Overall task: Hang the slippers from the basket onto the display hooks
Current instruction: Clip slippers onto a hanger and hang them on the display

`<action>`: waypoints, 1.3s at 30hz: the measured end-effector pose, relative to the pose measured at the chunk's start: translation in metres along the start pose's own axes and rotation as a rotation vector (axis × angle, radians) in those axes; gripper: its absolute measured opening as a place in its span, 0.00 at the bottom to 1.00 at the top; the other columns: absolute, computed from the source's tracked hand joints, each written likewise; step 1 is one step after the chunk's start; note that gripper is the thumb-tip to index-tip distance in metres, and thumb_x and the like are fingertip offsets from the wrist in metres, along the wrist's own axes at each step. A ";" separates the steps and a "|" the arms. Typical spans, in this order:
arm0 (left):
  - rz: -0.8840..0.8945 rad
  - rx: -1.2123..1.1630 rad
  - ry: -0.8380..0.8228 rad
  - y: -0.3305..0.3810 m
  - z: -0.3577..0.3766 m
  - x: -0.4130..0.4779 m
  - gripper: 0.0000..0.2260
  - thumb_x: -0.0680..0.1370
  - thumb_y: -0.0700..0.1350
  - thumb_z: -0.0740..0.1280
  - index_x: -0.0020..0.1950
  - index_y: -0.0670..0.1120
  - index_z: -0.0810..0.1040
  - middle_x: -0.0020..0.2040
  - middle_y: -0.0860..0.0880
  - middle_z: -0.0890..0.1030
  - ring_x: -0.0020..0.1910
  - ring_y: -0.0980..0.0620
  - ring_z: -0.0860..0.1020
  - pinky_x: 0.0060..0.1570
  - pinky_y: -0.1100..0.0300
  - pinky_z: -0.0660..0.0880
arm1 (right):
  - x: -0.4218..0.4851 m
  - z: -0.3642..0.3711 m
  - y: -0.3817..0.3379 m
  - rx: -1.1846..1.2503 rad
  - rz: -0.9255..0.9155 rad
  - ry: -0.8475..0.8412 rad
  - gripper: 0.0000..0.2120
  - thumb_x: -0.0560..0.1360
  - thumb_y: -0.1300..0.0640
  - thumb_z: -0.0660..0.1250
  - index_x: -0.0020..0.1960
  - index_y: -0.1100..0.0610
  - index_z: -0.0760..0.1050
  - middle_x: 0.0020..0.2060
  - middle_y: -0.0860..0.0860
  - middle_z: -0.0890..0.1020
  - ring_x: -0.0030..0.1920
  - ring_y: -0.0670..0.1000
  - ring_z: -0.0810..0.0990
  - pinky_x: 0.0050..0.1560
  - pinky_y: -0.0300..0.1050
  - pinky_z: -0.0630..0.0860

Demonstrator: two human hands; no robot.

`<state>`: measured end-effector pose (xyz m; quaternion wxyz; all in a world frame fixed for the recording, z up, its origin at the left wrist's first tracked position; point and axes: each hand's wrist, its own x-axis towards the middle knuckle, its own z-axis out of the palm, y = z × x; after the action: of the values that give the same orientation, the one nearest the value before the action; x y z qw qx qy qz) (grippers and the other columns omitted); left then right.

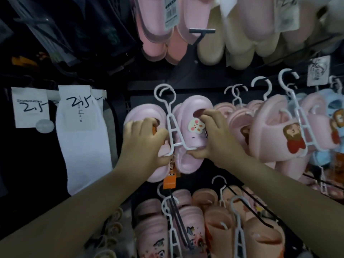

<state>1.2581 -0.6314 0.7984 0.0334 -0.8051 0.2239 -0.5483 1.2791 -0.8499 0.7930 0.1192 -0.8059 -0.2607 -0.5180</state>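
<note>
Step in hand: placing one pair on the wall. Both hands are holding a pair of pink slippers (pixel 193 112) clipped to a white hanger (pixel 175 131), and are presenting it upright against the dark display panel.

Hand state:
- The left hand (pixel 145 138) is gripping the left slipper, with fingers curled over its upper and thumb near the hanger's lower bar.
- The right hand (pixel 217 138) is gripping the right slipper, with fingers lying over the top by the cartoon badge and thumb pressing under the hanger's foot.

Position of the work: the pair is sitting in the middle row, just beside the neighbouring pairs (pixel 275 131) on the right and near the white socks (pixel 81 138) on the left. An orange tag (pixel 169 180) is dangling below it. The basket is not showing.

The hanger's loop (pixel 164 95) is standing above the slippers. Whether it is already threaded on a peg cannot be told, because the panel behind it is dark. One bare peg (pixel 202 31) is showing in the row above.

Next move, as judged: the loop is needing to pass fully over a peg tip before either hand lets go. This is calling for a level hanger, a small lift and a push toward the panel, then a gentle lowering to test that the peg is bearing the weight. Releasing one hand first is the safer order.
</note>
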 end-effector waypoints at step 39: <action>-0.020 -0.072 -0.324 -0.001 0.021 0.005 0.29 0.71 0.47 0.71 0.70 0.47 0.67 0.68 0.41 0.66 0.63 0.38 0.65 0.63 0.48 0.62 | 0.004 0.003 -0.025 -0.430 0.166 -0.416 0.46 0.66 0.50 0.74 0.74 0.60 0.52 0.71 0.57 0.60 0.71 0.57 0.59 0.65 0.51 0.66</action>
<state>1.2788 -0.6368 0.7941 0.0348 -0.8858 0.2273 -0.4032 1.2690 -0.8262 0.7934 -0.0681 -0.9199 -0.0974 -0.3736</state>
